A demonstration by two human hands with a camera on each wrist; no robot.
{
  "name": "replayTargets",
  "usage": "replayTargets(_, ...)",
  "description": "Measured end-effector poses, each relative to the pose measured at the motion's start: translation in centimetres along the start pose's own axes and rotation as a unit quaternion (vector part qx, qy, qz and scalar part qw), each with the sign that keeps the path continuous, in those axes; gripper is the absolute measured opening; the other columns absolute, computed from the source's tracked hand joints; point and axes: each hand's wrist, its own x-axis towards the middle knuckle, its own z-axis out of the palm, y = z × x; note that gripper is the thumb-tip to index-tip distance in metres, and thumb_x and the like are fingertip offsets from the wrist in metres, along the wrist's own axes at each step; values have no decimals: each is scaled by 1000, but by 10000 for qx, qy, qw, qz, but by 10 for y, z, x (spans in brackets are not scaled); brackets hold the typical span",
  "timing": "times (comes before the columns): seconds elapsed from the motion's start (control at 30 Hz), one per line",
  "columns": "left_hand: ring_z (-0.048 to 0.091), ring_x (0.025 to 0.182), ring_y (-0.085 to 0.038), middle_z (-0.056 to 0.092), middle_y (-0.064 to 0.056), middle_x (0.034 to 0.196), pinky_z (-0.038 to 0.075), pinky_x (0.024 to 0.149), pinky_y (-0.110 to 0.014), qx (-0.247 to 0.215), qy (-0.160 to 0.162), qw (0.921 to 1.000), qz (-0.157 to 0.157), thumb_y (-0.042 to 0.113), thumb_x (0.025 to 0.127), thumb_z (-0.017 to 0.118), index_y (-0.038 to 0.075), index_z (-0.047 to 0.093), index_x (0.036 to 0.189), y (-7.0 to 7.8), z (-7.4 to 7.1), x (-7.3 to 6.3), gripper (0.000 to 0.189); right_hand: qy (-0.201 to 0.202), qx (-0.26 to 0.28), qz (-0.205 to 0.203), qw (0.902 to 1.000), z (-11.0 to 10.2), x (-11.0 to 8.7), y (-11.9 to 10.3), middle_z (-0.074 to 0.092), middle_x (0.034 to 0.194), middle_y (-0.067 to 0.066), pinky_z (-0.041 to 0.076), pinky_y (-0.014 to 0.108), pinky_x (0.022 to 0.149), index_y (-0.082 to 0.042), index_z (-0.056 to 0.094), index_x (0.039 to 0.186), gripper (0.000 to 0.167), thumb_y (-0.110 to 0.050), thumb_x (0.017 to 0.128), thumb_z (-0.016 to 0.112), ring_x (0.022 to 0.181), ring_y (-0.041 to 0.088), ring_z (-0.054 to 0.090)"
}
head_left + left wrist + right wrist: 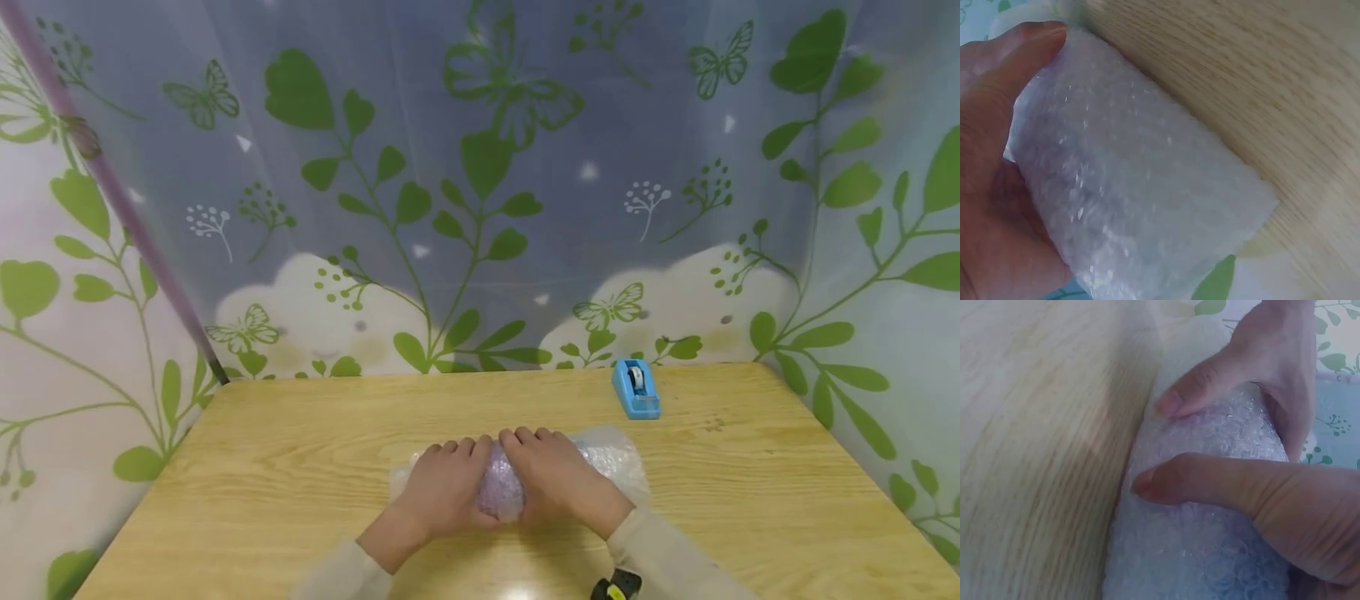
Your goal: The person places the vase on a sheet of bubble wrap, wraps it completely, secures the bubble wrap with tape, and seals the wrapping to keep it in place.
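Observation:
A roll of clear bubble wrap [501, 483] with something purplish inside lies on the table, its flat ends sticking out past both hands. My left hand [447, 483] grips the roll from the left, fingers over the far side and thumb on the near side. Close beside it, my right hand [558, 475] grips the same roll from the right. The right wrist view shows both thumbs lying across the bubble wrap [1191, 550]. In the left wrist view the bubble wrap [1147, 169] reaches past the left hand [997, 169]. What is wrapped inside cannot be made out.
A blue tape dispenser [636, 390] with a roll of tape stands near the back edge of the wooden table [300, 433], right of the hands. Behind the table hangs a curtain [480, 208] printed with leaves and butterflies. A dark wristband [617, 585] shows by the right sleeve.

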Motion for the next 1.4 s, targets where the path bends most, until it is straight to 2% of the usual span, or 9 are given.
replayTargets(0.13,62,89,-27,62,-10,101,51,79,-41,185,101,9998,-73,62,58,77,3,50,119,0,6,1,89,-205,206,13,9996,-2,5,2,56,107,9,49,43,81,-6,47,121,84,-44,57,86,93,28,57)
replayTargets(0.3,61,96,-25,61,-8,102,46,89,-42,-79,-289,9995,-127,56,56,80,3,48,119,-9,8,8,88,-627,357,104,9973,-9,15,4,56,101,6,49,40,79,-9,47,118,81,-39,54,88,87,25,57)
replayTargets(0.57,61,77,-19,58,-4,92,52,69,-34,-1032,-633,9925,-146,49,58,83,5,45,113,-16,11,17,80,-1333,826,255,9873,-19,27,11,55,96,2,50,36,79,-10,47,113,75,-31,55,89,86,20,58)
replayTargets(0.67,60,77,-17,56,-3,92,52,66,-31,-1477,-1016,9836,-209,47,58,84,5,43,116,-20,9,22,82,-1529,1221,162,9805,-17,30,17,54,95,-1,49,33,81,-11,46,112,73,-28,56,89,88,16,56)
replayTargets(0.83,59,80,-13,56,1,93,51,68,-30,-2222,-1525,9620,-429,42,57,86,7,42,116,-27,7,28,82,-1908,2076,-83,9594,-16,39,25,51,93,-5,47,29,77,-13,43,111,71,-21,58,89,84,11,53)
replayTargets(1.03,56,77,-10,55,4,91,49,68,-27,-2647,-1631,9494,-456,40,59,85,8,40,118,-32,11,34,80,-2348,2139,258,9478,-21,47,29,51,95,-5,45,31,81,-15,43,114,74,-21,57,90,88,11,51)
replayTargets(1.27,56,76,-8,54,4,91,49,67,-25,-2803,-1793,9419,-460,41,59,85,7,41,119,-32,11,35,82,-2435,2606,446,9332,-20,44,31,52,97,-5,45,33,84,-17,44,112,71,-18,57,90,90,11,51)
replayTargets(1.33,56,77,-8,54,4,91,49,67,-25,-2949,-1885,9354,-504,39,59,86,8,41,119,-32,9,34,81,-2450,2824,400,9266,-20,43,32,52,97,-5,45,32,82,-17,45,109,67,-15,58,89,89,12,51)
replayTargets(1.4,56,78,-9,54,4,92,49,67,-25,-3178,-1996,9252,-566,37,59,87,8,41,119,-32,7,33,80,-2488,3013,381,9197,-20,42,32,52,97,-4,45,31,80,-18,47,106,64,-13,58,89,89,12,51)
